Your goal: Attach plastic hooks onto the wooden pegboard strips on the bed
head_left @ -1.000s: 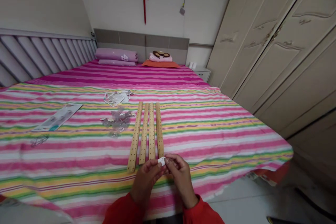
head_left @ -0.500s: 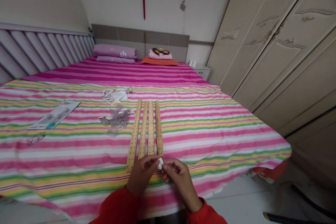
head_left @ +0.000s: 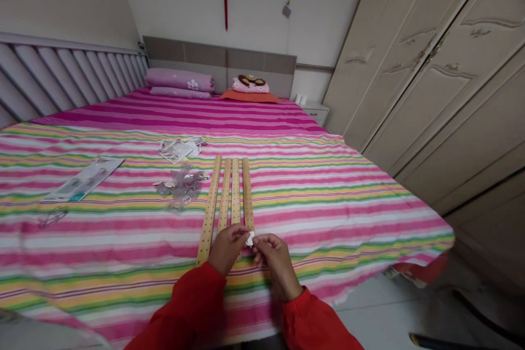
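Just over the bed (head_left: 348, 197), I can see the left hand (head_left: 225, 249) and right hand (head_left: 275, 260) nearly closed, each pinching a small white piece (head_left: 250, 238) between them, too small to make out. Four wooden strips (head_left: 235, 191) dotted with holes stretch away beyond the left hand, which partly covers them. Farther left of the hands lie some little clear packets (head_left: 182, 183) and a long flat packet (head_left: 84, 179).
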A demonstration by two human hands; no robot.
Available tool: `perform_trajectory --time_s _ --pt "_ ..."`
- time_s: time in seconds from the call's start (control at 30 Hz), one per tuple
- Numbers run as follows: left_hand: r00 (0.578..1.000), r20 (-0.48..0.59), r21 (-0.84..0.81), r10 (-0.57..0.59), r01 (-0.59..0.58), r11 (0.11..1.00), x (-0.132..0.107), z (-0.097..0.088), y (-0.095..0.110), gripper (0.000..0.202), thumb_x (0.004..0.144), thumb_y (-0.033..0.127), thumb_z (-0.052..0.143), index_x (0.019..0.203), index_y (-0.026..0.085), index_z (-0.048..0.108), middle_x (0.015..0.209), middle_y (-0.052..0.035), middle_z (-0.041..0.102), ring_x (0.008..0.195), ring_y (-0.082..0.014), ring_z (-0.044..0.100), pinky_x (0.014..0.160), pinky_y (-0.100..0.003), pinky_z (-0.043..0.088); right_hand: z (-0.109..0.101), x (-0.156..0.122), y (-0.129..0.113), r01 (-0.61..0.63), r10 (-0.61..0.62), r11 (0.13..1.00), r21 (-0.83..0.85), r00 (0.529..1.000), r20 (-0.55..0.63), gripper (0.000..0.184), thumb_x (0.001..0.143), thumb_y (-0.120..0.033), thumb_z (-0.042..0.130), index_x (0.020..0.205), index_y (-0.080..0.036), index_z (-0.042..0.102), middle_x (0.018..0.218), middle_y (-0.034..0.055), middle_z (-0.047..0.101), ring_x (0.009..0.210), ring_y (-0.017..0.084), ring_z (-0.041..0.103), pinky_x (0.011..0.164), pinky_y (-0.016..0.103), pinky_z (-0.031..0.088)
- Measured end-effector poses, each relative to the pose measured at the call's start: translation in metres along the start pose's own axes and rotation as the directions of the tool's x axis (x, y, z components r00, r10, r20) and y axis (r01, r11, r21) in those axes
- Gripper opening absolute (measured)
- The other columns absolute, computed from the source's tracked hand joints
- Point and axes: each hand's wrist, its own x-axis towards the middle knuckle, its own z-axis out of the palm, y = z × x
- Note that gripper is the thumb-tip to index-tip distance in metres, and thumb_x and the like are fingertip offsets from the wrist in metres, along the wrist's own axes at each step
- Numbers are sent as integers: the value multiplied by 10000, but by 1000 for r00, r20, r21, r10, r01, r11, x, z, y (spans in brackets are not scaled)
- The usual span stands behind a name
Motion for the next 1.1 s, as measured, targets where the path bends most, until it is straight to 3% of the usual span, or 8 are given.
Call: perform_trajectory --time_s 0.33,0.83,1.1 --pt "983 -22 250 184 -173 953 14 3 -8 108 687 237 609 723 193 702 715 -33 699 701 -176 641 659 -272 482 1 18 8 38 -43 996 -81 997 -61 278 579 -379 756 597 -141 613 440 -19 574 369 65 415 338 170 263" --pt "945 13 309 326 -314 898 20 2 -15 104 722 218 598 720 200 701 777 -48 639 709 -170 599 670 -282 477 3 25 15 45 -53 996 -72 993 -109 322 555 -409 780 597 -161 580 422 -28 557 363 82 440 342 188 290" --pt "911 67 486 407 -386 784 19 3 -16 190 781 201 495 715 198 673 794 -64 629 807 -197 588 750 -334 485 0 31 25 75 -84 994 -78 990 -111 381 547 -458 795 632 -171 559 408 -53 541 329 84 451 316 186 326"
